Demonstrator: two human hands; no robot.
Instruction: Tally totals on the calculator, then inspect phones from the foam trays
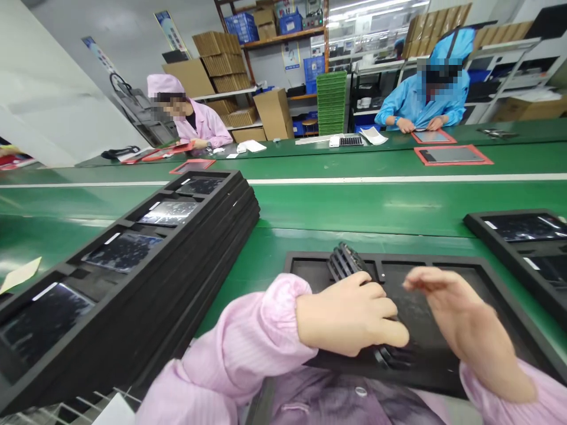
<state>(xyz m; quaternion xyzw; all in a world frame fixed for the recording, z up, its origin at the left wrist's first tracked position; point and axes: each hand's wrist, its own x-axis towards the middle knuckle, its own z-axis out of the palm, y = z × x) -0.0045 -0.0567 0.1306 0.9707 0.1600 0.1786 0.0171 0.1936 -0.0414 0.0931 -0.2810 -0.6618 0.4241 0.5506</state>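
My left hand (pixel 354 313), palm down, has its fingers curled over a row of thin black plastic pieces (pixel 343 262) standing side by side like ribs. Most of the row is hidden beneath the hand; its far end and a bit of its near end show. The pieces are over a shallow black tray (pixel 443 262) on the green bench in front of me. To the right, my right hand (pixel 465 324) hovers above the same tray, fingers bent and thumb side hidden, holding nothing that I can see.
A tall stack of black foam trays (pixel 208 248) with dark screens stands at left. Another screen tray (pixel 496 236) lies at right. Across the green conveyor (pixel 310 206), a person in pink (pixel 206 121) and a person in blue (pixel 403 97) handle panels on red mats (pixel 487 154).
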